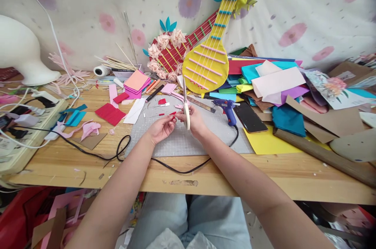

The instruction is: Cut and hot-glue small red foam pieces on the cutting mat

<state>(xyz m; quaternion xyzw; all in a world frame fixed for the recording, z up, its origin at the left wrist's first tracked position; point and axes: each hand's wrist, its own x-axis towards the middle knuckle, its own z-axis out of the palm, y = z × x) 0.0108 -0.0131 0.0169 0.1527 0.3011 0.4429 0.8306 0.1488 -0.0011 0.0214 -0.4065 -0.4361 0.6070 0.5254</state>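
Over the grey cutting mat [141, 143], my left hand [161, 128] pinches a small red rolled piece [173, 114], its fingertips close to those of my right hand. My right hand [196, 120] is closed around white-handled scissors [187, 115], whose blades point away from me, towards the yellow paper lute [205, 63]. Fingertips of the right hand reach the red piece too; whether they grip it is hard to tell. Another tiny red roll [161, 114] and a red scrap [162, 101] lie on the mat beyond my left hand.
A blue glue gun [227, 110] rests right of my hands beside a phone [250, 117]; its black cable [182, 171] loops along the table front. Coloured paper [277, 84] piles up at right. A red flower-trimmed instrument [169, 55] leans behind; a power strip [44, 123] stands left.
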